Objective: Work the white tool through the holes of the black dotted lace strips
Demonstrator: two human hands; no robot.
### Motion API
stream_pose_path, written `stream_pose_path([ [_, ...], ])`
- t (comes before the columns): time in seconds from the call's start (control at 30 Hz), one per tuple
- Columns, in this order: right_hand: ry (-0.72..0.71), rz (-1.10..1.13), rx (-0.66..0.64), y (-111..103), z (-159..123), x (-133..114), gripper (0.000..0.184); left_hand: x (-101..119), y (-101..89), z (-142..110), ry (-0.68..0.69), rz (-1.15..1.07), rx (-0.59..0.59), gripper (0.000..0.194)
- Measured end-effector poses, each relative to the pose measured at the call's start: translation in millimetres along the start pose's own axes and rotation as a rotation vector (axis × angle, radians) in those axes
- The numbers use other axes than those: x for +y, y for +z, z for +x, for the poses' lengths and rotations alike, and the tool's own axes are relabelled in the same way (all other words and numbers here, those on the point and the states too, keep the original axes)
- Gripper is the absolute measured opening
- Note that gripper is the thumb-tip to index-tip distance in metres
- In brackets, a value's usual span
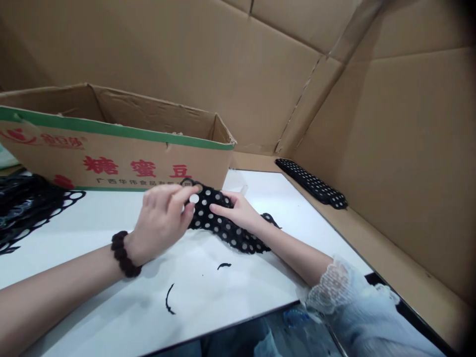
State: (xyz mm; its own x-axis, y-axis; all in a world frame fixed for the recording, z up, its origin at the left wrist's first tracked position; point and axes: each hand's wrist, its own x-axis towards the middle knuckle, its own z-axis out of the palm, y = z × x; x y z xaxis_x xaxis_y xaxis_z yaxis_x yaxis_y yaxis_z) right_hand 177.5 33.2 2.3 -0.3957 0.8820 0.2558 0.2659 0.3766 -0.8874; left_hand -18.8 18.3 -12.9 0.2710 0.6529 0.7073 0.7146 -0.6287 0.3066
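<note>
Black perforated strip [223, 225] — left hand [159, 218] pinches its ten-o'clock end, right hand [241, 210] grips near three; edge handling seems underway, the next move needing steady support.

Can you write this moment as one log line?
left grip: at one end of dotted black strip | right grip: holding same strip | white table: black scraps | back left: open cardboard box

Bobbled dark-brown left wristband [124, 254], pale blue right sleeve [372, 320], lace cuff [332, 288].
</note>
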Motion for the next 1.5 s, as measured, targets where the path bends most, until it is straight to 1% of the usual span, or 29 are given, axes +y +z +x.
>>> stream_pose_path([
  [0.07,-0.014,0.023,-0.022,5.8,-4.2,-2.7,0.028,4.4,-1.3,-0.4,0.052,0.018,-0.135,0.042],
  [0.13,-0.02,0.048,-0.053,12.0,-8.3,-4.4,0.026,9.5,-0.7,0.5,0.038,-0.028,-0.274,0.048],
  [0.17,-0.02,0.067,-0.066,14.8,-10.2,-5.0,0.025,11.8,-0.2,1.3,0.017,-0.071,-0.331,0.049],
  [0.23,-0.019,0.104,-0.076,18.9,-13.4,-6.2,0.024,15.6,-0.1,3.2,-0.048,-0.187,-0.432,0.045],
  [0.3,-0.022,0.126,-0.069,20.4,-15.4,-7.4,0.024,17.6,-1.8,5.5,-0.139,-0.326,-0.502,0.039],
  [0.37,-0.035,0.129,-0.072,19.9,-16.4,-8.8,0.023,17.6,-4.6,8.1,-0.21,-0.481,-0.529,0.034],
  [0.53,-0.053,0.113,-0.097,19.4,-16.9,-11.4,0.018,14.2,-7.2,13.7,-0.356,-0.878,-0.541,0.022],
  [0.6,-0.04,0.139,-0.088,21.9,-17.0,-11.7,0.019,15.8,-5.5,13.4,-0.428,-0.978,-0.54,0.02],
  [0.7,-0.01,0.207,-0.068,26.9,-17.3,-11.7,0.023,21.9,-1.2,10.3,-0.54,-1.044,-0.488,0.022],
  [0.8,0.014,0.237,-0.047,29.4,-17.4,-9.8,0.023,25.1,0.7,9.5,-0.624,-1.021,-0.423,0.024],
  [0.83,0.023,0.229,-0.035,29.0,-17.5,-8.4,0.023,23.5,-0.4,11.1,-0.639,-0.996,-0.4,0.024],
  [0.9,0.037,0.206,0.004,26.0,-17.5,-4.6,0.021,14.8,-6.4,18.1,-0.666,-0.896,-0.308,0.022],
  [1.0,0.071,0.206,0.128,18.1,-16.8,1.5,0.019,-5.1,-23.3,32.6,-0.715,-0.615,-0.021,0.018],
  [1.03,0.094,0.214,0.183,15.6,-16.2,3.0,0.017,-10.1,-29.0,36.2,-0.708,-0.508,0.104,0.018],
  [1.07,0.121,0.22,0.228,13.6,-15.4,4.1,0.016,-12.8,-33.4,38.2,-0.675,-0.434,0.153,0.016],
  [1.1,0.139,0.228,0.253,12.6,-14.5,4.6,0.016,-12.8,-35.8,38.3,-0.618,-0.35,0.163,0.016],
  [1.17,0.148,0.242,0.239,13.5,-13.4,4.4,0.018,-5.7,-33.9,33.3,-0.373,-0.066,0.081,0.019],
  [1.2,0.139,0.251,0.216,15.2,-13.4,4.0,0.019,-0.3,-30.1,29.1,-0.267,0.018,0.014,0.019],
  [1.23,0.126,0.261,0.191,17.4,-13.8,3.5,0.02,5.2,-25.2,24.4,-0.19,0.063,-0.079,0.02],
  [1.27,0.112,0.274,0.175,19.8,-14.7,3.0,0.021,9.9,-20.1,19.9,-0.159,0.083,-0.149,0.021],
  [1.33,0.089,0.294,0.166,24.0,-17.3,2.3,0.023,15.3,-11.5,13.1,-0.163,0.058,-0.274,0.021],
  [1.4,0.079,0.306,0.171,26.6,-19.6,1.7,0.023,16.5,-7.0,9.7,-0.208,-0.025,-0.338,0.02],
  [1.5,0.09,0.345,0.147,27.8,-21.3,1.1,0.023,16.9,-5.4,7.6,-0.271,-0.247,-0.42,0.021],
])
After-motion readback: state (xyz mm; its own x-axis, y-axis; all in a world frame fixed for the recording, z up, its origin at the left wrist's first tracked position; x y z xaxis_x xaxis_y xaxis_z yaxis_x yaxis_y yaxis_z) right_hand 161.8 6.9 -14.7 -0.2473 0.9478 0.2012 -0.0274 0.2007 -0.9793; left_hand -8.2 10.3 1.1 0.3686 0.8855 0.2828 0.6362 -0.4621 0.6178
